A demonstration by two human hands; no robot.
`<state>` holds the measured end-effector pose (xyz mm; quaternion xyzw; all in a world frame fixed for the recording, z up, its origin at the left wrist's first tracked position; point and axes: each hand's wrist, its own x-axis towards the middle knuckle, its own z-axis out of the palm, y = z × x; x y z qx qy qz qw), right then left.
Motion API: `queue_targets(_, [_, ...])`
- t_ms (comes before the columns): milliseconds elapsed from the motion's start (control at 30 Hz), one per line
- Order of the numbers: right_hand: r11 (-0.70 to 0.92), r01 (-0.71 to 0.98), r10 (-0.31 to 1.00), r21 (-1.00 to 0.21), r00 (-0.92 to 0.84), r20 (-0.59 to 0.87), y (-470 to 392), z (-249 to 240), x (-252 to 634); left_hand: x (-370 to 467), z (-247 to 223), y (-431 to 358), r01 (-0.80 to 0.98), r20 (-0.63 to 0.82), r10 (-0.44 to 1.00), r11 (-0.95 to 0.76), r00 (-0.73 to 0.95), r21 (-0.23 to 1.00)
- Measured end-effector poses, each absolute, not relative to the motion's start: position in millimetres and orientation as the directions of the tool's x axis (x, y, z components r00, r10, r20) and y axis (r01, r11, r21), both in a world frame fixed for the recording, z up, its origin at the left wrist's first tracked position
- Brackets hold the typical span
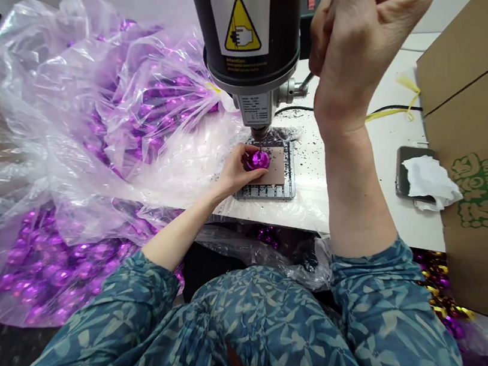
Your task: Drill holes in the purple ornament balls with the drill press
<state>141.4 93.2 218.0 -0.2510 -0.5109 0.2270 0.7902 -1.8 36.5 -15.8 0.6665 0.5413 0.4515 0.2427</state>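
My left hand [236, 171] pinches a small shiny purple ball [259, 160] between thumb and fingers. The ball rests on a brown board [276, 172], which lies on the slotted metal base [288, 193] of a bench drill press [247, 32]. Straight above the ball is the press's head, with a yellow hand-warning label on its dark cover. Raised at the upper right, my right hand [358, 47] is closed around the press's feed lever [307, 81]; most of the lever is hidden by the hand.
Clear plastic bags [87, 100] of purple balls fill the left side and hang past the table edge. Dark shavings [285, 134] lie around the base. To the right are a phone [403, 175] under a white tissue [429, 177] and a large cardboard box [484, 120].
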Motion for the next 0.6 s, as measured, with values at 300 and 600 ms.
queue_targets(300, [0.869,-0.149,0.494,-0.473,0.334,0.803,107.2,207.5,147.7,7.7,-24.3,34.8,0.442,0.402,0.913,-0.391,0.072,0.808])
queue_targets(600, [0.875,-0.244,0.483,-0.418,0.384,0.787,90.4,200.7,148.7,8.5,-45.6,36.4,0.352,0.396,0.918,-0.364,-0.022,0.862])
